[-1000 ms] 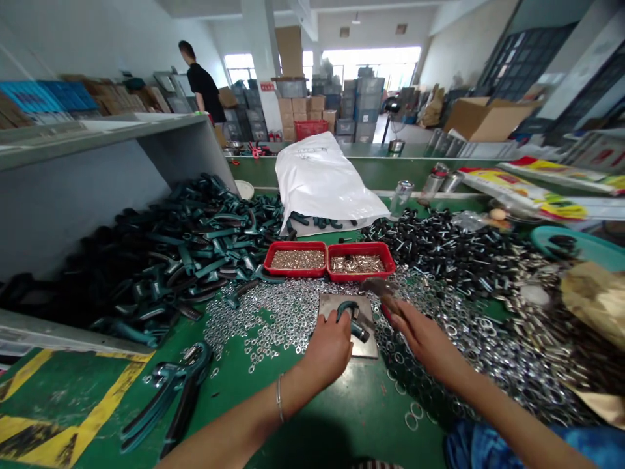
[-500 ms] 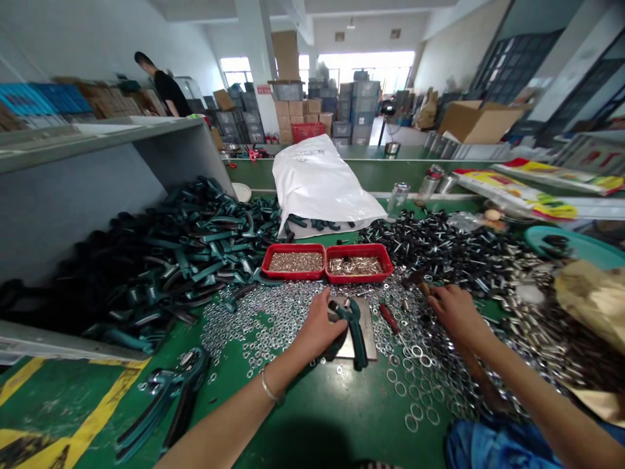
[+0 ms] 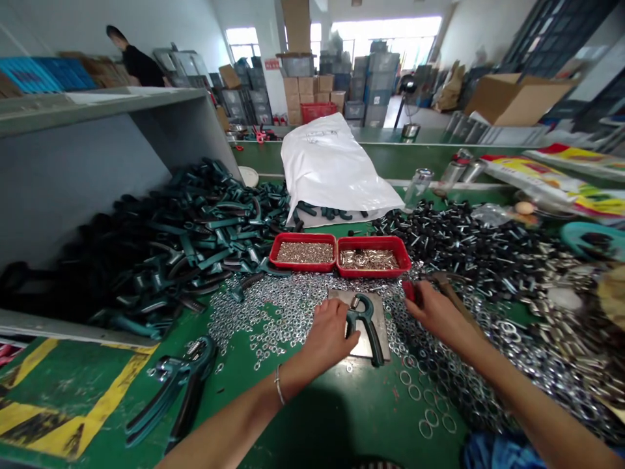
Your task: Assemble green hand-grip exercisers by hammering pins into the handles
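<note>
My left hand (image 3: 331,332) is closed around one leg of a dark green hand grip strengthener (image 3: 374,332), which lies on a flat metal plate (image 3: 359,348). My right hand (image 3: 432,312) is closed on a red-handled tool (image 3: 411,292), probably a screwdriver; its far end is hidden. Beside and partly under the right forearm lies a hammer (image 3: 459,305) with a wooden handle. Small metal nuts (image 3: 280,319) spread left of the plate, and larger metal rings (image 3: 430,397) lie to its right.
Two red trays (image 3: 303,266) of small metal parts stand behind the plate. Green grip parts (image 3: 209,228) heap at left, black-headed bolts (image 3: 454,247) at right. Several assembled grips (image 3: 178,384) lie front left. A white sack (image 3: 336,169) stands behind. A person (image 3: 139,62) is in the background.
My right hand has let go of the hammer and taken the red-handled tool from the table. My left hand stays on the grip strengthener at the plate. The view has shifted.
</note>
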The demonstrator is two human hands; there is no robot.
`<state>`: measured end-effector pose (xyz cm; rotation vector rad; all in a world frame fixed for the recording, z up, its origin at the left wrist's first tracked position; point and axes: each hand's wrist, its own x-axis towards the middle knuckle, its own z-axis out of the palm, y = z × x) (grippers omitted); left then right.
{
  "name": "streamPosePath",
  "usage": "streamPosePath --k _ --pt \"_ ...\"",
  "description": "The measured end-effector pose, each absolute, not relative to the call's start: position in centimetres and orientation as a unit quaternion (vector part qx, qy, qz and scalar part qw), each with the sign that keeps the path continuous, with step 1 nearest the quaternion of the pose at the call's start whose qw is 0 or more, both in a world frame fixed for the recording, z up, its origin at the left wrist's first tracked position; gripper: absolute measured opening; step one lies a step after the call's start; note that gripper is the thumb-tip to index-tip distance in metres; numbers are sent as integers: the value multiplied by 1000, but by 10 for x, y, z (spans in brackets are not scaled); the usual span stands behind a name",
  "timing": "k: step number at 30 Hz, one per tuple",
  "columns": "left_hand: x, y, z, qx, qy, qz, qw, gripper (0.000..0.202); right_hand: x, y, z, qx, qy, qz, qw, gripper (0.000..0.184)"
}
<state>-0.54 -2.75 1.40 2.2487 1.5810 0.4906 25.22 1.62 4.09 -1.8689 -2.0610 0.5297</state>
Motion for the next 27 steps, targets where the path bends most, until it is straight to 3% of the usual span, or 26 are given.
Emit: streamPosePath --k 4,7,20,27 --pt "-10 -26 10 787 555 187 193 37 217 12 47 -540 -614 433 379 27" --pt "-11 -26 9 781 560 189 201 36 184 6 31 -523 -550 481 439 30" --pt "-9 -22 8 775 568 175 217 41 166 5 16 -551 -531 472 438 30" --pt "-9 -22 5 774 569 175 216 43 162 0 21 -603 -661 331 299 28"
